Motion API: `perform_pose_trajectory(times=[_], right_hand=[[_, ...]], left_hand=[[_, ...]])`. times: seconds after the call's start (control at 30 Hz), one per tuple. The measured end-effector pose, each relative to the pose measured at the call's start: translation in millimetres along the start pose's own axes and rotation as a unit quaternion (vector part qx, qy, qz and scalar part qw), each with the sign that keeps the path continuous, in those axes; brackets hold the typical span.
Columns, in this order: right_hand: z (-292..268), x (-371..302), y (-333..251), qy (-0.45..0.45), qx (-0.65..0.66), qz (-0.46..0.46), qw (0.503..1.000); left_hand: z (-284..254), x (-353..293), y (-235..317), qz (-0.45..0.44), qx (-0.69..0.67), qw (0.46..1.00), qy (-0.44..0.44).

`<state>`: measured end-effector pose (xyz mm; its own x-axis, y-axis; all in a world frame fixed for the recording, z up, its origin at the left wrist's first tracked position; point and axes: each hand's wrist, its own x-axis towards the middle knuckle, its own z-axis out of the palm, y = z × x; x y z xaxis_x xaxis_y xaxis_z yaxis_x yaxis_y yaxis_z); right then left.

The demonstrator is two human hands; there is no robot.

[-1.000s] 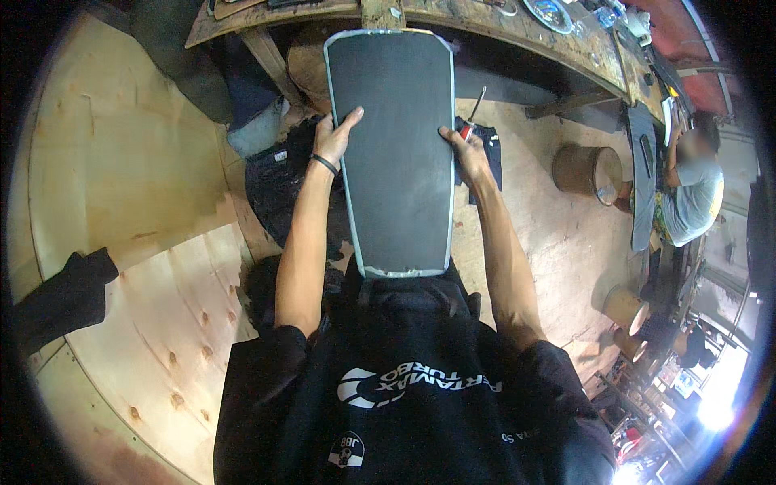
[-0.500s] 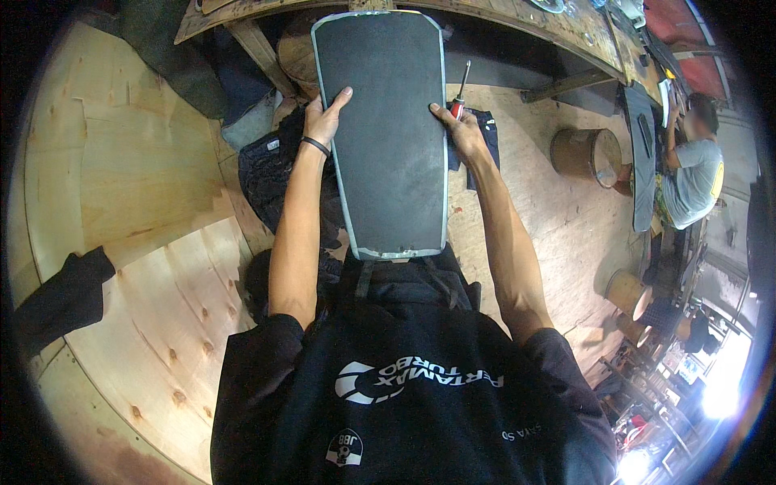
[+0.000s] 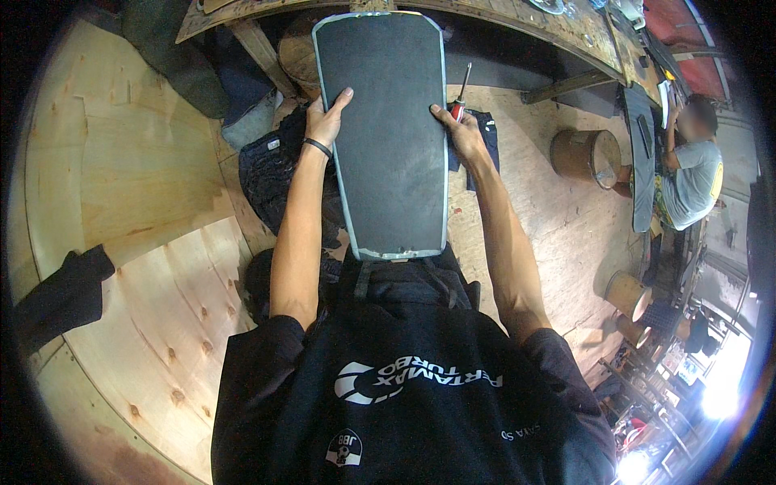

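A long dark board (image 3: 386,137) with a pale taped-looking edge lies before me, its near end by my lap and its far end at the workbench. My left hand (image 3: 325,123) grips the board's left edge, thumb on top and fingers hidden beneath. On the right edge, my right hand (image 3: 459,133) has its thumb on the board. That same hand also holds a screwdriver (image 3: 459,107) with a red handle, its metal shaft pointing up and away from me.
A wooden workbench (image 3: 550,40) runs across the far side. Dark cloth (image 3: 271,174) lies on the left. A round wooden drum (image 3: 586,156) stands on the floor to the right. Another person (image 3: 695,162) in a grey shirt sits at the far right. Plywood sheets (image 3: 145,162) cover the left.
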<state>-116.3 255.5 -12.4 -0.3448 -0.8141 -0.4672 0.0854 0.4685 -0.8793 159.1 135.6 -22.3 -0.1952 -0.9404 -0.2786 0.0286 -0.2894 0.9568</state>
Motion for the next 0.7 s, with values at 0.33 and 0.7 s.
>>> perform_pose_trajectory(times=[0.33, 0.7], right_hand=[[1, -4, 0, 0.007, 0.012, 0.025, 1.0], [5, -13, -10, 0.017, 0.019, 0.0, 1.0]], left_hand=[[-1, 1, 1, -0.015, 0.019, 1.0, 0.009], [0, -4, 4, -0.001, 0.024, 1.0, 0.018]])
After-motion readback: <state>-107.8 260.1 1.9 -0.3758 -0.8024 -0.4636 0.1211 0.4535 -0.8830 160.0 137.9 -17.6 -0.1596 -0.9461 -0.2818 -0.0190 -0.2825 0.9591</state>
